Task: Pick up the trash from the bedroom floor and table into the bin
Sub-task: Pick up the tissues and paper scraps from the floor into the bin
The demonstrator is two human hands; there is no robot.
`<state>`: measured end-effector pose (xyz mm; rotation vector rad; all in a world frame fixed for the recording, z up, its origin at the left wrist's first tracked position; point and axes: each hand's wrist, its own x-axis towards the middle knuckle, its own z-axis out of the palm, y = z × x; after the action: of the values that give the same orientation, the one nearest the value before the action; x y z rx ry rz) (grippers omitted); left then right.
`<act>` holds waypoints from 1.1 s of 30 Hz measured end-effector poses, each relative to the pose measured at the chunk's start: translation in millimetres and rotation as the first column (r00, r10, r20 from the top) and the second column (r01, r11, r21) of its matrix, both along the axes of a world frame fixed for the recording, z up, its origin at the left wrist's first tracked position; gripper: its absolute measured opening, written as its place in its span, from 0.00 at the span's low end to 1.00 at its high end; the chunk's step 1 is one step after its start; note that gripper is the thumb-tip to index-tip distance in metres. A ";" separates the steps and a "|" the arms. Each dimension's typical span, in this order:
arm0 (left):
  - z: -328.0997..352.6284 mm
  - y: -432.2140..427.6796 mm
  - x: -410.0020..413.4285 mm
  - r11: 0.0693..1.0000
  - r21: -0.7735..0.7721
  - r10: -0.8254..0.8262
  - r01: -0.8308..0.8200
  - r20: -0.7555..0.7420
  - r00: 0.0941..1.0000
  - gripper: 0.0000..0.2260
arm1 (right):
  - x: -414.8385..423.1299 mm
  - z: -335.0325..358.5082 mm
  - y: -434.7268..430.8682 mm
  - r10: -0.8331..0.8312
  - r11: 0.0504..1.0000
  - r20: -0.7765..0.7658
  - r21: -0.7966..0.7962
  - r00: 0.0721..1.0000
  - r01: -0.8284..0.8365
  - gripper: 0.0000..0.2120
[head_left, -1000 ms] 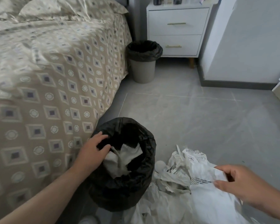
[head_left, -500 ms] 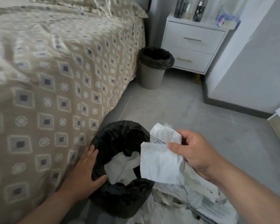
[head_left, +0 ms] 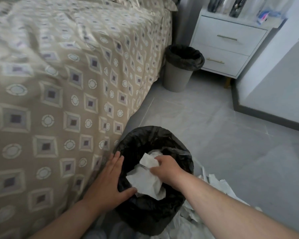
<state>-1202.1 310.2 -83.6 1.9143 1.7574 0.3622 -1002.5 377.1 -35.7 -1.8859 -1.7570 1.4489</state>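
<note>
A bin lined with a black bag stands on the floor beside the bed, low in the head view. My right hand is inside its mouth, fingers curled round a crumpled white paper that lies over other white trash in the bin. My left hand lies flat against the bin's left rim, fingers straight and thumb hooked over the edge. More crumpled white paper is piled on the floor at the bin's right, partly hidden by my right forearm.
A bed with a beige patterned cover fills the left side. A second grey bin with a black liner stands by a white nightstand with bottles on top. Grey tiled floor stretches to a white wall on the right.
My right hand lifted a white paper from the floor pile, carried it left over the bin, and now has it down inside the bin. My left hand shifted to lie flat on the rim.
</note>
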 end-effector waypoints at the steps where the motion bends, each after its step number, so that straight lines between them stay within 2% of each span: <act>1: 0.1 0.1 -0.5 1.000 -0.001 -0.004 0.004 -0.002 1.000 0.54 | -0.3 -3.2 0.5 -0.006 1.000 -0.001 -0.009 1.000 0.006 0.05; 4: 0.1 -0.8 -1.3 1.000 -0.012 -0.005 0.005 0.005 1.000 0.54 | -2.0 -8.5 -1.3 0.090 0.995 0.101 -0.044 0.991 -0.086 0.24; 5: -0.2 -1.1 -1.4 1.000 -0.016 -0.003 0.003 0.006 1.000 0.54 | -3.5 -8.4 -3.3 0.138 0.989 0.128 -0.064 0.982 -0.130 0.27; 7: -0.9 -1.0 -1.1 1.000 -0.016 -0.003 0.003 0.003 1.000 0.54 | -4.8 -8.1 -7.0 0.235 0.972 0.208 -0.032 0.950 -0.233 0.28; 9: -0.5 -0.8 -0.4 1.000 -0.016 -0.007 0.007 0.005 1.000 0.54 | -1.9 -3.9 -10.5 0.230 0.938 0.366 0.163 0.902 -0.305 0.19; 11: 0.4 -1.1 0.0 1.000 -0.017 -0.005 0.005 0.006 1.000 0.55 | 8.1 -0.1 -10.5 0.036 0.822 0.429 0.501 0.903 -0.271 0.11; 13: 1.1 -1.7 0.2 1.000 -0.017 -0.003 0.003 -0.005 1.000 0.54 | 26.6 -1.0 -4.1 -0.171 0.691 0.405 0.699 0.898 -0.184 0.10; 14: 1.5 -2.0 0.4 1.000 -0.016 -0.003 0.003 -0.009 1.000 0.54 | 37.4 -1.7 0.5 -0.253 0.705 0.409 0.698 0.876 -0.122 0.14; 16: 1.1 -1.4 1.1 1.000 -0.017 -0.004 0.004 -0.007 1.000 0.54 | 57.4 0.9 10.7 -0.325 0.859 0.400 0.504 0.857 0.090 0.21; 18: -0.2 0.1 2.3 1.000 -0.014 -0.006 0.006 0.007 1.000 0.55 | 70.6 3.9 19.4 -0.353 0.924 0.233 0.236 0.906 0.300 0.16; 19: -0.7 0.7 2.7 1.000 -0.012 -0.006 0.006 0.013 1.000 0.55 | 74.9 3.5 21.6 -0.366 0.922 0.130 0.180 0.921 0.341 0.12; 22: -0.8 2.1 3.1 1.000 -0.010 -0.005 0.006 0.022 1.000 0.55 | 88.6 -1.9 24.7 -0.365 0.914 0.108 0.232 0.925 0.334 0.08; 26: -0.7 1.1 4.7 1.000 -0.008 0.000 0.000 0.026 1.000 0.54 | 105.1 8.5 24.9 -0.385 0.895 0.100 0.283 0.917 0.345 0.08; 29: 1.5 0.3 7.7 1.000 -0.014 0.004 -0.003 0.025 1.000 0.55 | 107.6 39.3 28.6 -0.348 0.877 0.147 0.401 0.926 0.266 0.09; 30: 2.6 0.1 8.7 1.000 -0.014 0.003 -0.003 0.025 1.000 0.56 | 104.9 52.9 30.5 -0.341 0.864 0.114 0.429 0.933 0.263 0.08; 33: 4.6 -0.4 10.3 1.000 -0.010 0.009 -0.009 0.029 1.000 0.51 | 87.0 94.0 40.1 -0.350 0.843 -0.198 0.360 0.916 0.400 0.08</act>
<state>-1191.7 309.8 -79.1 1.8857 1.7471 0.3820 -915.6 417.2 58.2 -1.7500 -1.3859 0.9599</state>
